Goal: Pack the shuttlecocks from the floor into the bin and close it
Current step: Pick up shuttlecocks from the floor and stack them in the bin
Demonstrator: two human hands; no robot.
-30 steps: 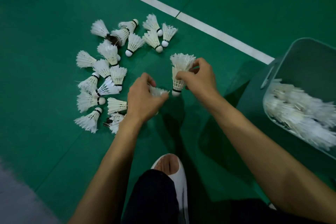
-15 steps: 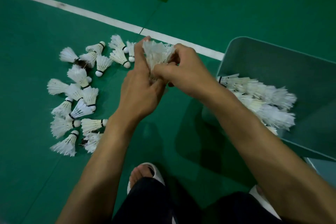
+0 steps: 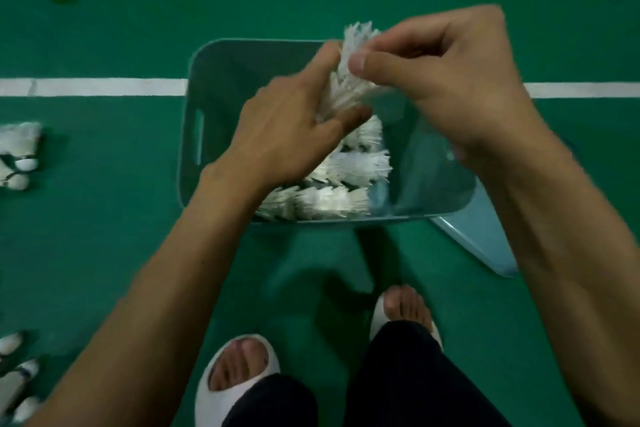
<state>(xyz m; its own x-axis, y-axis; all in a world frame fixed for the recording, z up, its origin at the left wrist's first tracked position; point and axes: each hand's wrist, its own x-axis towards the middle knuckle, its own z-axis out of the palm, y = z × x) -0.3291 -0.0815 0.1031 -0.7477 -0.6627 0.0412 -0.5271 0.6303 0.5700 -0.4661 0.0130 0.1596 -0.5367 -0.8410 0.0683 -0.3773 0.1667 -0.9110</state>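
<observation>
- The left hand point(image 3: 291, 139) and the right hand point(image 3: 450, 80) hold between them one small bundle of shuttlecocks point(image 3: 349, 80). They seem pushed one into another. The blur does not let me count them.
- The fingers of the left hand are curled round the lower part of the bundle. The right hand pinches the feather skirt at the top between thumb and bent fingers. Both grips are narrow and closed on the bundle.
- Directly under the grip stands the open bin point(image 3: 194, 97). Inside it, below the grip and toward the person, rows of packed shuttlecocks point(image 3: 349, 170) lie on their sides.
- Far to the left of the grip, loose shuttlecocks point(image 3: 17, 149) lie on the green floor, so I judge the packing is not finished.
- Below the grip and to its right, a pale blue panel point(image 3: 485, 243) shows at the corner of the bin. It is probably the lid, not yet put on.
- A shuttlecock is very light, and its feathers are thin, stiff and easy to bend or break. The rounded base is the firm part, so it is better to carry the weight there and keep the pinch on the skirt gentle.
- A nested bundle can slide apart. I would bring it down close to the rows before letting go, with its feathers pointing like its neighbours.
</observation>
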